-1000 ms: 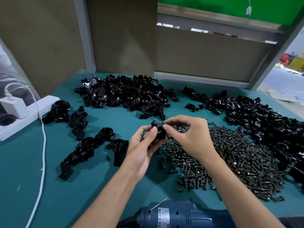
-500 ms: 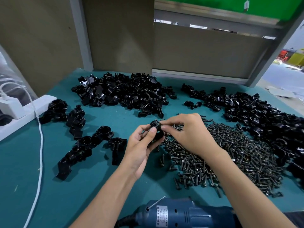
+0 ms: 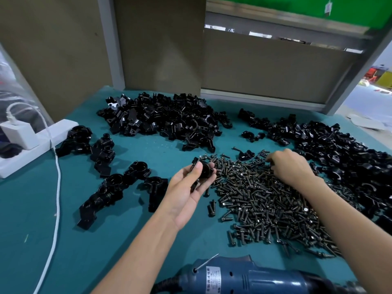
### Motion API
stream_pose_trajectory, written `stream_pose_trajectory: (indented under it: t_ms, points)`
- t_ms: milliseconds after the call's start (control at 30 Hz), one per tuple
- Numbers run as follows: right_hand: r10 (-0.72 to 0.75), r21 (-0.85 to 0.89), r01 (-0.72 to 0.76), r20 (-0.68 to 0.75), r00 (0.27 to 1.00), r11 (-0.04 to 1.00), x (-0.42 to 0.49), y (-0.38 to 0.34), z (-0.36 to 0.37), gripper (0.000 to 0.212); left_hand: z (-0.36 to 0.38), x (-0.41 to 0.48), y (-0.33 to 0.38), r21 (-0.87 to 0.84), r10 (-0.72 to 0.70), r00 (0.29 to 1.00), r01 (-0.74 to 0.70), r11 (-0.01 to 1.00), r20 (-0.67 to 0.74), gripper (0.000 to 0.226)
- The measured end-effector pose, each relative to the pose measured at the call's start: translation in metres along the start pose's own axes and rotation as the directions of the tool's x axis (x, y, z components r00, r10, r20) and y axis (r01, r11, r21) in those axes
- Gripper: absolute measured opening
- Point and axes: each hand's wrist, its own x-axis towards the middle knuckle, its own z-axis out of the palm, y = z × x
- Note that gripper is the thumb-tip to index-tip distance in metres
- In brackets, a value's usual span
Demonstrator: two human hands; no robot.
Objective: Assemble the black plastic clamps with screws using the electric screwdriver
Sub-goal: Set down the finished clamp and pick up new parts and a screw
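Fingers [image 3: 212, 174] of the left hand [image 3: 186, 192] cup 1 black clamp [image 3: 205, 169] palm-up beside the screw pile [image 3: 265, 200], presumably ready for a screw, while the right hand [image 3: 290, 166] reaches into that pile (whether it pinches 1, I cannot tell), electric screwdriver [image 3: 244, 276] parked nearby.

Legend, as I read it on my monitor. The table mat [image 3: 42, 240] is plain teal. The screw pile [image 3: 265, 198] is dark bronze-grey with dull glints. Just left of the pile, the clamp [image 3: 204, 169] in the left hand [image 3: 186, 192] is glossy black, as are the rear clamp heap [image 3: 161, 119] behind the pile, the right clamp heap [image 3: 339, 149] and the left clamp group [image 3: 110, 187]. Nearer me than the pile, the electric screwdriver [image 3: 265, 279] is blue, with a white printed label [image 3: 213, 279]. Far left of the pile, the power strip [image 3: 27, 153], charger [image 3: 19, 134] and cable [image 3: 56, 209] are white. Beyond the pile, the board [image 3: 159, 43] is brown, the post [image 3: 110, 43] grey and the panel [image 3: 297, 7] green.
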Motion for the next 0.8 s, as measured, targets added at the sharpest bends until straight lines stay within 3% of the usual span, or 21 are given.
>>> stream_pose_trajectory:
  t_ms: [133, 267, 433, 667, 800]
  points:
    - [-0.031, 0.018, 0.033, -0.069, 0.997, 0.999, 0.001, 0.001, -0.001, 0.032, -0.002, 0.001, -0.002, 0.023, 0.029, 0.999, -0.029, 0.999, 0.014, 0.053]
    - [-0.06, 0.015, 0.059, 0.07, 0.996, 0.998, -0.002, -0.006, -0.002, 0.035, -0.005, 0.003, -0.003, 0.054, 0.041, 0.999, -0.042, 0.998, 0.022, 0.054]
    - [-0.072, 0.068, 0.066, 0.087, 0.994, 0.996, 0.003, -0.003, -0.009, 0.021, -0.007, 0.003, -0.003, 0.067, 0.05, 0.998, -0.052, 0.996, 0.035, 0.05]
    - [-0.114, 0.364, 0.027, 0.219, 0.969, 0.931, 0.007, 0.008, -0.004, 0.04, -0.008, 0.004, -0.003, 0.057, 0.045, 0.998, -0.048, 0.997, 0.045, 0.058]
    - [-0.097, 0.394, 0.0, 0.227, 0.969, 0.919, 0.008, 0.009, 0.0, 0.039, -0.008, 0.004, -0.003, 0.059, 0.043, 0.998, -0.045, 0.997, 0.047, 0.058]
